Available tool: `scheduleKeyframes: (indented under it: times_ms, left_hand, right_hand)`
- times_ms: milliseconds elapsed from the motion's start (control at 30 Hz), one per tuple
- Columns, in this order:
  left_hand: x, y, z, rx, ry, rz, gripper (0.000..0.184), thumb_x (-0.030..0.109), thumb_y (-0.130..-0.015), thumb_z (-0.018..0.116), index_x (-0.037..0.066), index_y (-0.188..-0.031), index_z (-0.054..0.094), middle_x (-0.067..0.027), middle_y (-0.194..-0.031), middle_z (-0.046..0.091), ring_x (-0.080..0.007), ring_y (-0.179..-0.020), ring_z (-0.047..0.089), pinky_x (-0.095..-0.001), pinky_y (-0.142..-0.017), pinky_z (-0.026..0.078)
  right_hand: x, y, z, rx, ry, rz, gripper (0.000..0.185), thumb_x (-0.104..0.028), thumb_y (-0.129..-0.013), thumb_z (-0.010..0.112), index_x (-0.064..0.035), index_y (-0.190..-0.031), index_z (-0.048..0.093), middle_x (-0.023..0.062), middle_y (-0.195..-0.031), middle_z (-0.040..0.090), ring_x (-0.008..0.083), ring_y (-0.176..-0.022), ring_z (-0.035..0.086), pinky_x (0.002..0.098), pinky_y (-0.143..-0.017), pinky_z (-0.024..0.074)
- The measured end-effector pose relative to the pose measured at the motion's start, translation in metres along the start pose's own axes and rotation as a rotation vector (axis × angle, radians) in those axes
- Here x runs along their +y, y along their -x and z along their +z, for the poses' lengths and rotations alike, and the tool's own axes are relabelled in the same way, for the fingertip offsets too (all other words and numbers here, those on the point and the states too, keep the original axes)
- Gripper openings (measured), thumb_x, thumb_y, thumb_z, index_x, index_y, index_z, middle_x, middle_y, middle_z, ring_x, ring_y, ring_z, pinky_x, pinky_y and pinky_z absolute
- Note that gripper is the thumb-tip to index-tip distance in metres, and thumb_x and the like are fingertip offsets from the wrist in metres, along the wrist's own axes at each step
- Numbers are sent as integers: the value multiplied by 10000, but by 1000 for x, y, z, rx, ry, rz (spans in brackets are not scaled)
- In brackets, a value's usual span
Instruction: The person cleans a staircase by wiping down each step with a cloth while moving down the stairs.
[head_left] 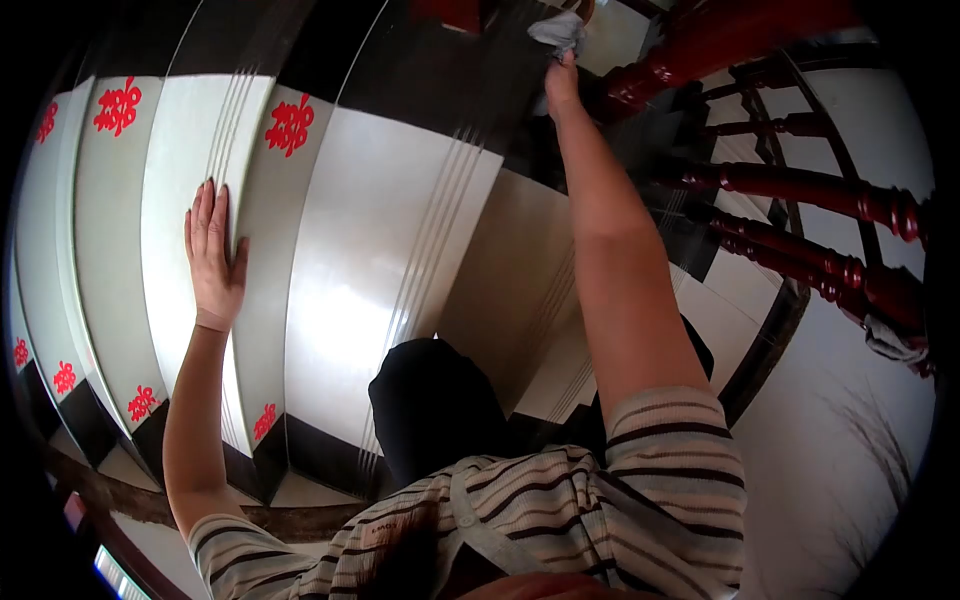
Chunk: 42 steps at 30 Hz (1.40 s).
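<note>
My left hand [212, 258] lies flat on a white stair tread [185, 150], near the grooved strip along its edge. Its fingers are stretched out and it holds nothing. Far forward, my right arm is extended and my right hand [561, 88] is closed on a crumpled grey cloth [557, 32]. The cloth is beside a dark red wooden post [660, 75], over the dark border of the stairs. Part of what the cloth touches is hidden.
Dark red turned balusters [800, 185] line the right side. Another grey cloth [895, 342] hangs on the railing there. Red paper-cut characters [290, 125] mark the risers. My dark-clothed knee [435, 405] is over a wide white tread [370, 230] with a bright reflection.
</note>
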<state>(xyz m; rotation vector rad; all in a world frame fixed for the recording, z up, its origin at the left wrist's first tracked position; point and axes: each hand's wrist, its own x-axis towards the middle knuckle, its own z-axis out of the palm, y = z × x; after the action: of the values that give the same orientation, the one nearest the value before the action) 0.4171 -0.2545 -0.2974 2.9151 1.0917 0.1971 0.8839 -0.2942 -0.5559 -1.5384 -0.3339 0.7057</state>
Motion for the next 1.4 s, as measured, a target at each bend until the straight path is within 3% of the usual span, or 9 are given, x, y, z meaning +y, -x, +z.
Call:
scheduleKeyframes:
  times_ms: [100,200,367,567,800,867,1033,1167,1400]
  left_hand:
    - [3,-3,-2,3,52,5,688,-51,-764,574,62,-1405,353,-129,-1472,304,-319,-1364,264,-418,-1125,194]
    - [2,-3,1,17,31,3,691,-69,-761,569,58,-1405,354,-131,-1466,314,-321,-1360,271,-413,-1123,206]
    - [2,-3,0,-7,1,-3,688,-64,-765,570,47,-1407,349,-133,-1466,316,-319,-1368,258,-414,-1126,196]
    - [0,-1,0,-10,22,-3,688,-85,-760,556,40,-1404,351,-139,-1470,305,-314,-1373,253,-402,-1124,207]
    - [0,-2,0,-14,65,-9,690,-70,-768,561,56,-1411,343,-133,-1473,297,-312,-1375,251,-418,-1127,198]
    - [0,-3,1,0,77,-11,692,-32,-781,575,82,-1420,335,-114,-1473,310,-302,-1377,254,-441,-1134,172]
    - [0,-3,1,10,44,2,703,-35,-774,582,84,-1421,335,-117,-1474,309,-299,-1376,256,-441,-1133,175]
    - [-1,-1,2,6,58,-7,693,-35,-773,580,79,-1415,344,-121,-1470,313,-303,-1374,260,-435,-1133,179]
    - [1,-3,2,16,81,0,672,-57,-778,562,68,-1406,359,-130,-1467,313,-303,-1372,262,-414,-1127,206]
  right_hand:
    - [32,17,10,167,-490,242,388,-102,-922,392,-29,-1299,450,131,-1203,536,231,-1100,498,343,-957,372]
    - [85,82,-1,185,282,-450,418,42,-844,409,1,-1255,476,180,-1248,513,283,-1214,450,348,-1033,320]
    - [71,125,-43,-155,206,-312,458,-53,-823,562,-6,-1268,468,193,-1272,494,296,-1215,461,377,-1005,366]
    - [-14,-8,-29,27,1754,-535,372,-182,-906,493,-14,-1238,491,242,-1316,422,427,-1139,446,496,-932,396]
    - [39,-5,-27,41,1642,-455,388,-92,-877,479,46,-1239,469,232,-1268,468,415,-1121,448,477,-912,410]
    - [51,25,-29,45,1037,-315,405,-88,-862,491,61,-1237,466,230,-1250,493,377,-1093,486,453,-902,424]
    - [67,157,-75,-361,1470,-945,345,-62,-785,519,13,-1117,580,179,-1188,528,336,-1115,510,381,-914,460]
    - [37,191,-153,-670,1255,-471,340,-42,-737,573,-72,-1073,619,132,-1155,565,303,-1094,529,382,-897,472]
    - [-29,8,-232,15,469,-380,259,4,-827,467,-7,-1016,643,87,-960,657,177,-884,600,300,-785,473]
